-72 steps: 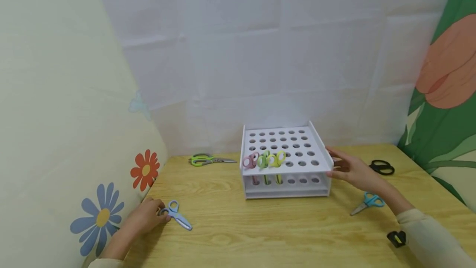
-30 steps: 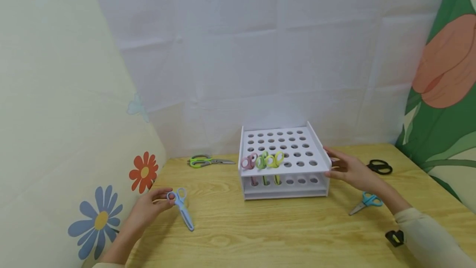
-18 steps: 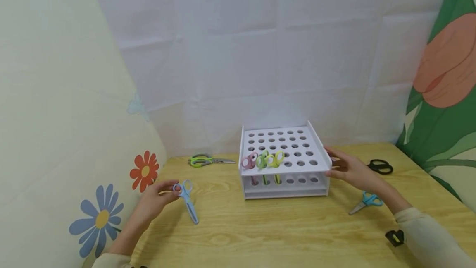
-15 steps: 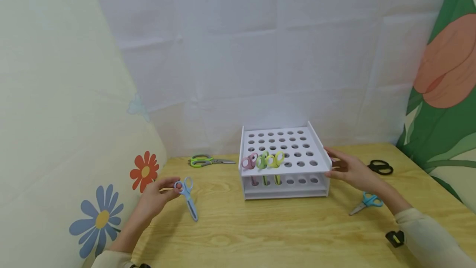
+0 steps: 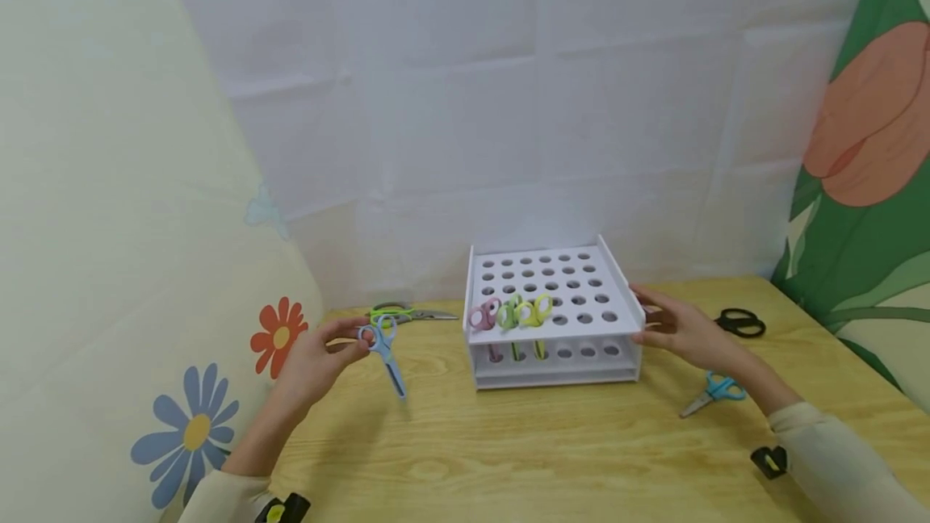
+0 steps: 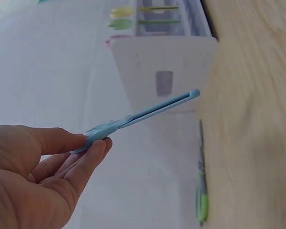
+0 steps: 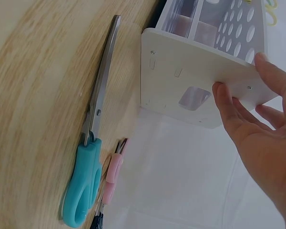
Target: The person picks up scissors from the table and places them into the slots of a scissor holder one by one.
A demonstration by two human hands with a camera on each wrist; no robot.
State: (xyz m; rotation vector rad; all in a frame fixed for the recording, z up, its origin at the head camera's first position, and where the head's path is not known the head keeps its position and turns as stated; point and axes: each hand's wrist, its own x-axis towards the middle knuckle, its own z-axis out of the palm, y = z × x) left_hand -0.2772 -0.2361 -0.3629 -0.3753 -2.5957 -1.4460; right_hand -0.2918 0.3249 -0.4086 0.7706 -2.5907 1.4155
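Note:
My left hand (image 5: 320, 366) pinches light blue scissors (image 5: 390, 366) by the handle loops, raised off the table with the blade end slanting down to the right. In the left wrist view, thumb and fingertips meet on the handle (image 6: 99, 133). My right hand (image 5: 683, 331) rests against the right side of a white rack (image 5: 555, 337) full of round holes; its extended fingers touch the side panel (image 7: 176, 81), thumb tip at the edge. Pink scissors (image 5: 484, 315), green scissors (image 5: 510, 313) and yellow scissors (image 5: 534, 311) stand blades down in the rack's front row.
Green-and-grey scissors (image 5: 429, 315) lie at the back left, overlapped by the blue handle. Right of the rack are teal scissors (image 5: 719, 387) and black-handled scissors (image 5: 741, 323); a pink-handled tool (image 7: 115, 167) shows in the right wrist view. A white cloth (image 5: 436, 144) hangs behind.
My left hand has picked the blue scissors up off the table and carried them up and to the right, toward the rack. The right hand has stayed at the rack's side.

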